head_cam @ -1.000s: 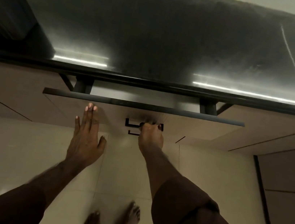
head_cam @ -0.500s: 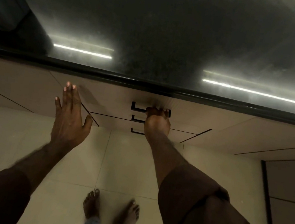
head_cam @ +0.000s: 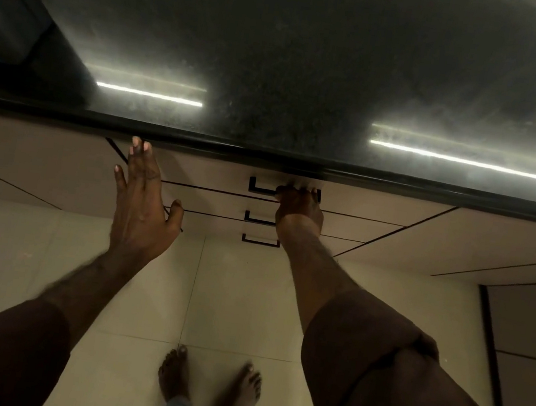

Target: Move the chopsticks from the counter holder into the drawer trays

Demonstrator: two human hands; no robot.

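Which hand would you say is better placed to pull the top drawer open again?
The right hand: its fingers are curled round the top drawer handle, so that grip could simply pull. The left hand lies flat, fingers straight, against the drawer front, away from any handle.

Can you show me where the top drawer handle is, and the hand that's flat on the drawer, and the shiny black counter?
top drawer handle (head_cam: 262,185): head view, its bare left end.
left hand (head_cam: 142,206): head view, back of the hand.
counter (head_cam: 295,69): head view, bare dark top.

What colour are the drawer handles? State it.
Black, against beige fronts; the top drawer handle shows it best in the head view.
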